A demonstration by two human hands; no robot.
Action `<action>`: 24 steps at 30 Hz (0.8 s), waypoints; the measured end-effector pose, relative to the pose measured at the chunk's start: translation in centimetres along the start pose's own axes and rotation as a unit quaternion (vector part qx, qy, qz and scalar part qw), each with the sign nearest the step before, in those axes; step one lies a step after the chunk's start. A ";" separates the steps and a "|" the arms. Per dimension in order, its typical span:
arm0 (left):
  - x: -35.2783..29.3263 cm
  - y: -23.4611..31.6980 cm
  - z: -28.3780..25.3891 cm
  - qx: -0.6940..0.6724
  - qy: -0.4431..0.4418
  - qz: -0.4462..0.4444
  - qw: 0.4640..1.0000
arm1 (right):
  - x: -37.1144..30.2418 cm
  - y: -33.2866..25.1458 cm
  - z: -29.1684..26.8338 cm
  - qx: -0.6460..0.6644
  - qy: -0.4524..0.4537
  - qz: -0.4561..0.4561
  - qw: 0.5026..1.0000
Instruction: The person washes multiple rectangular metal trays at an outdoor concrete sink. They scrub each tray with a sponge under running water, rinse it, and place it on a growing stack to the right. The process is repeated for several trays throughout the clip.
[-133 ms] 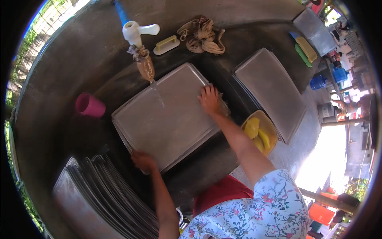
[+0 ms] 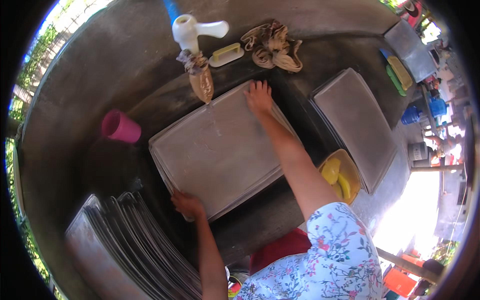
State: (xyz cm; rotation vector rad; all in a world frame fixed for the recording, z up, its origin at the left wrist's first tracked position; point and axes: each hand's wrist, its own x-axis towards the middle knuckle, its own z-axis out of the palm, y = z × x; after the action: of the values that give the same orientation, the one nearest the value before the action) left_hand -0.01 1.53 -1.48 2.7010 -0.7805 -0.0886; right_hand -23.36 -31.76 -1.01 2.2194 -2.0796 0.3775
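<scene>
A stack of flat metal trays point(image 2: 220, 150) lies in the dark sink basin, under a thin stream of water. The white tap point(image 2: 192, 32) has a brown cloth filter point(image 2: 201, 85) tied over its spout. At the stack's near left corner my left hand point(image 2: 188, 205) is closed round the edge, its fingertips partly hidden. My right hand point(image 2: 259, 98) lies on the far right corner, fingers stretched out and a little apart, reaching the rim. Whether anything is under that palm cannot be seen.
Many trays point(image 2: 135, 250) stand upright at the near left, beside a pink cup point(image 2: 121, 126). More trays point(image 2: 357, 125) lie at right, by a tub point(image 2: 353, 170) of yellow pieces. Brushes point(image 2: 227, 55) point(image 2: 398, 72) and a crumpled brown cloth point(image 2: 275, 50) rest on the ledge.
My right hand has slid away from me along the tray's right edge to its far corner. A pale patch beside that hand no longer shows. The view has shifted slightly.
</scene>
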 end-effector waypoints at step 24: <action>4.8 -3.3 -1.7 -0.036 -0.122 0.020 0.992 | -11.9 3.2 -0.9 0.071 0.094 -0.049 0.992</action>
State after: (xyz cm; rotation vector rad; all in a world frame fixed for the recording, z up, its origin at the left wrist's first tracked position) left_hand 6.03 2.14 -0.76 2.6366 -0.8805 -0.4348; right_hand -27.20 -20.22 -3.20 2.2502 -1.8959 0.7162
